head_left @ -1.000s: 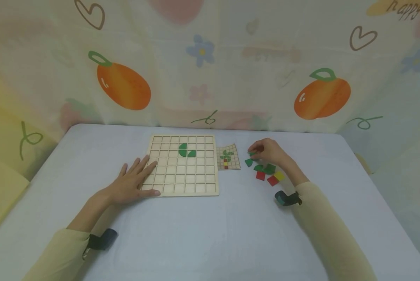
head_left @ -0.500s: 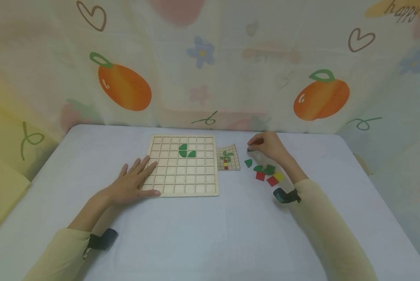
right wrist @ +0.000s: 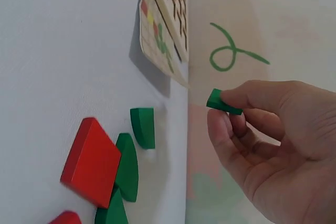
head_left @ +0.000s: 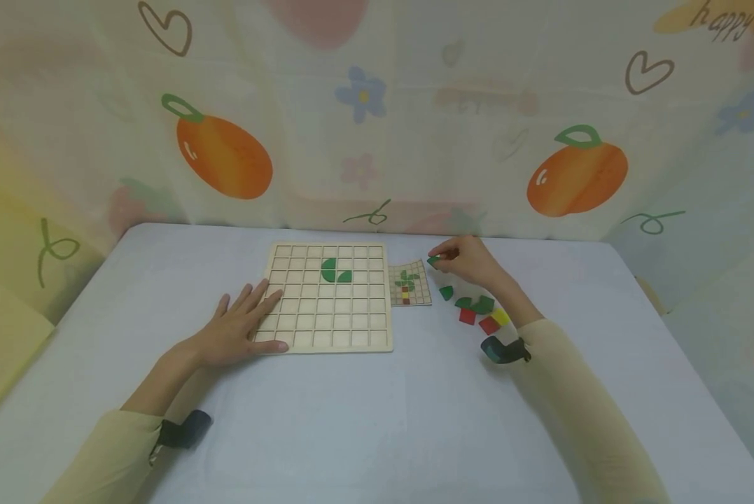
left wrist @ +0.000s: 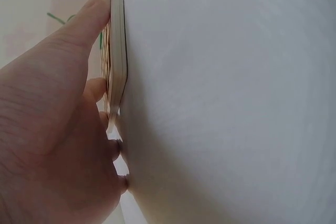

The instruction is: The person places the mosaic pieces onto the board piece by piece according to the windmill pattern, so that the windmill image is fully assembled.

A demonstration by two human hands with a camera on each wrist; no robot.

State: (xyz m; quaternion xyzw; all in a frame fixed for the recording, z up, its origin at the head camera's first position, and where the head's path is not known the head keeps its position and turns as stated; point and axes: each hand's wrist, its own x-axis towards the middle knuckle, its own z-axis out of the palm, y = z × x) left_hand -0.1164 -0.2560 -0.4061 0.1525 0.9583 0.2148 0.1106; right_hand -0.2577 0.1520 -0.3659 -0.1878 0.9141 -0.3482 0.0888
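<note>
My right hand (head_left: pixel 471 261) pinches a green quarter-round block (right wrist: pixel 223 102) between thumb and fingers, held above the table just right of the pattern card (head_left: pixel 422 288). Spread flat, my left hand (head_left: pixel 238 329) rests on the left edge of the wooden grid board (head_left: pixel 326 318); in the left wrist view its thumb (left wrist: pixel 86 22) lies over the board's edge. Green quarter-round pieces (head_left: pixel 329 269) sit in cells in the board's upper middle. The card shows a green, red and yellow pattern, and its left side meets the board's right edge.
Right of the card lie loose blocks: a green quarter-round (head_left: pixel 446 292), more green pieces (head_left: pixel 484 304), red squares (head_left: pixel 468 316) and a yellow square (head_left: pixel 500 317). A white cloth (head_left: pixel 351 420) covers the table, with a printed curtain (head_left: pixel 414 140) behind it.
My right hand has lifted the green quarter-round block from beside the loose blocks and moved it left towards the card. The left hand and board have stayed put.
</note>
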